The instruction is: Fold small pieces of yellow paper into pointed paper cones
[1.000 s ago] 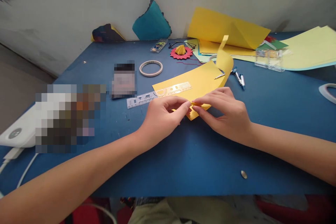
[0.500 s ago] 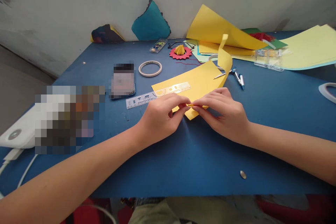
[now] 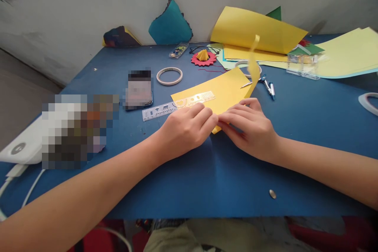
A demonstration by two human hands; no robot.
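A yellow paper sheet [image 3: 224, 88] lies on the blue table [image 3: 189, 173], with a narrow cut strip [image 3: 253, 63] curling upward at its far right end. My left hand [image 3: 184, 128] and my right hand [image 3: 251, 126] meet at the sheet's near corner, fingertips pressed together on the paper's edge. Both hands are closed in a pinch on the folded yellow corner, which the fingers mostly hide. A clear plastic ruler [image 3: 177, 104] lies across the sheet's left end, just beyond my left knuckles.
A tape ring [image 3: 169, 76], a phone [image 3: 138, 88], scissors [image 3: 264, 82], a red and yellow paper flower [image 3: 203, 58] and stacked coloured sheets [image 3: 260, 35] lie beyond. A white device with cable [image 3: 20, 149] sits left. A coin [image 3: 272, 193] lies near the front edge.
The hands have closed in tighter over the paper's near corner, left fingers curling down. The upright strip has swayed and the far yellow sheet shifted.
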